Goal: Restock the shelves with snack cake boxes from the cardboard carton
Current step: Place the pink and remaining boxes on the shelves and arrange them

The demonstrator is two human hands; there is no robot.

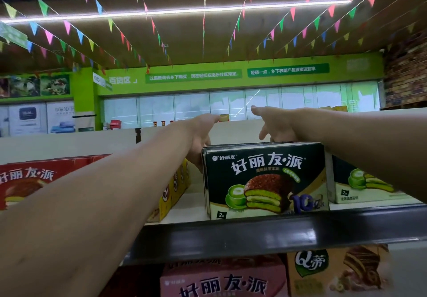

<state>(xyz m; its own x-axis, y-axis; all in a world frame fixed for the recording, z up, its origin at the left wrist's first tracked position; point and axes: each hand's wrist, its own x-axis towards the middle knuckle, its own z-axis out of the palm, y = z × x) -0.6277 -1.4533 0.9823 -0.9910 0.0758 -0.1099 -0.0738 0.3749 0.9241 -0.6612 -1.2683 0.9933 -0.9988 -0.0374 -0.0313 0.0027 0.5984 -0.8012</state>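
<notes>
Both arms reach up to the top shelf (pixel 231 234). Between the hands, a dark green matcha snack cake box (pixel 265 181) stands upright at the shelf's front edge, its printed face turned outward.

The left hand (pixel 199 135) lies against the box's left side with the thumb stretched forward above the top. Its fingers drop out of sight beside the box, so whether they curl round it cannot be told. The right hand (pixel 275 125) is over the far top edge of the box with the forefinger and thumb straight and spread apart. The other fingers touch the top near its back edge.

A second matcha box (pixel 360 188) stands just beside the first on its right, partly hidden by the right forearm. To the left, across a bare stretch of shelf, a yellow box (pixel 175 190) sits at an angle. A red snack cake box (pixel 25 181) is at the shelf's left end, behind the left forearm.

On the shelf below, a pink snack cake box (pixel 221 280) and a tan Q-brand box (pixel 335 271) stand side by side.
</notes>
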